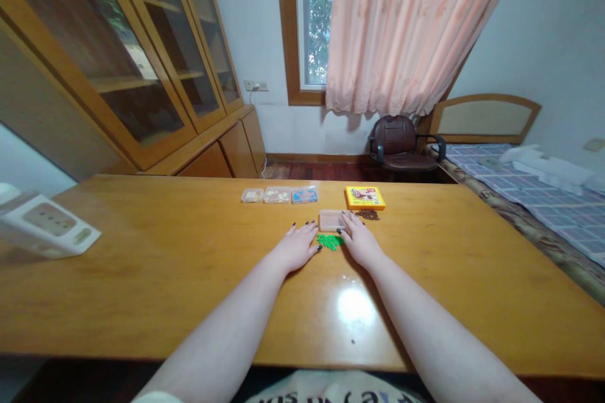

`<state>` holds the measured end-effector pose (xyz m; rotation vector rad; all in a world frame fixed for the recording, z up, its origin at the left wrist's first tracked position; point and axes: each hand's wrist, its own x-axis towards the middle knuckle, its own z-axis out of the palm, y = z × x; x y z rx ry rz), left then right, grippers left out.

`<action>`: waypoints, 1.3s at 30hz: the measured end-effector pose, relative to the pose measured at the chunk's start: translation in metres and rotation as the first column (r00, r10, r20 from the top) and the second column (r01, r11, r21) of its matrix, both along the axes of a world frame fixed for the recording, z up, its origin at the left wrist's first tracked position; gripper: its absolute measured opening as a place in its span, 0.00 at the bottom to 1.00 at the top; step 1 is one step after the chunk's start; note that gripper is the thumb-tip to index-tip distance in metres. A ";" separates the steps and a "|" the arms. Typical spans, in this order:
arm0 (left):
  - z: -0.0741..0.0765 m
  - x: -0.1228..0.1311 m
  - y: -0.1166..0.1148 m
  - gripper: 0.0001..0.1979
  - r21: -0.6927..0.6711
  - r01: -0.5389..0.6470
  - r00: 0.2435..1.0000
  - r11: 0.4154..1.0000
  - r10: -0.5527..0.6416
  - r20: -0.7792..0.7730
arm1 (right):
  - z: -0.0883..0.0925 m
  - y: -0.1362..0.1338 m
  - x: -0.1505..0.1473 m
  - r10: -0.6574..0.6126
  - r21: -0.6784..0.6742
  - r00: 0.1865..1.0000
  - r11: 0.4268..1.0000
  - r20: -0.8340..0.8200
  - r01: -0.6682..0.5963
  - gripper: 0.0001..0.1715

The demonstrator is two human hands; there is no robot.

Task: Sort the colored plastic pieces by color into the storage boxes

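Note:
My left hand [299, 248] lies flat on the table with its fingers spread, its thumb close to a small heap of green pieces [329, 241]. On the other side of that heap my right hand [360, 240] is open too, its fingertips over the right end of a clear plastic box [329, 221]. I cannot tell whether they press on it. The box looks empty where it shows. Just past my right fingers is a small pile of brown pieces [368, 215]. Neither hand holds anything.
Behind the piles is a yellow box [365, 198] with a printed top. To its left stand clear boxes of blue pieces [305, 195], cream pieces [276, 195] and pale pieces [252, 195]. A white device [51, 225] sits at the table's [189, 277] left. A chair [401, 145] is beyond.

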<state>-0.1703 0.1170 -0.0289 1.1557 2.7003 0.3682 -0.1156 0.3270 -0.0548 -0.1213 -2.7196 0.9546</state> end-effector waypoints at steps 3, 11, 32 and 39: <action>0.004 0.012 0.002 0.33 -0.039 0.051 0.998 0.998 -0.049 0.047 | -0.001 0.000 -0.002 -0.009 -0.005 1.000 1.000 0.004 0.009 0.30; 0.013 0.027 0.004 0.39 -0.062 0.170 0.973 0.983 -0.158 0.166 | 0.003 0.000 -0.001 0.013 -0.025 0.998 1.000 0.068 -0.012 0.31; 0.003 -0.002 0.003 0.28 0.235 -0.026 0.998 0.972 0.039 -0.051 | -0.011 -0.011 -0.001 -0.236 -0.549 0.961 0.827 -0.144 0.121 0.32; 0.005 0.001 0.004 0.26 0.179 -0.012 0.999 0.984 0.021 -0.046 | 0.001 -0.008 0.001 -0.159 -0.415 0.973 0.907 -0.167 0.077 0.25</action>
